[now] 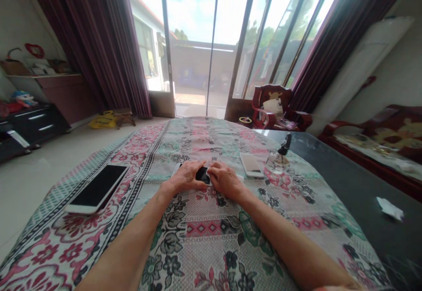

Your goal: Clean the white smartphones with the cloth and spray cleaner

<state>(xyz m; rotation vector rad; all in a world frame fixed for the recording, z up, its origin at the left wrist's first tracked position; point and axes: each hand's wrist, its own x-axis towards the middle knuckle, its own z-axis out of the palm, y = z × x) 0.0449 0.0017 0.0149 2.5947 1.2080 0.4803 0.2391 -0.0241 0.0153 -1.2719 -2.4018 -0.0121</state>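
Hands meet at the middle of the tabletop, which is spread with a flowered cloth. The left hand and the right hand both press down on a small dark phone lying flat between them, fingers curled over its ends and gripping it from either side. A larger white-edged phone lies screen up near the left edge, well apart from the hands. Another pale phone rests just beyond the right hand, with a small glass bottle beside it where the cloth ends and the bare dark surface begins. A crumpled white scrap sits toward the right edge. The cloth looks loose, so I judge a hard push could make it slide and nudge the bottle over; the small dark phone could also slip from under the thumbs.
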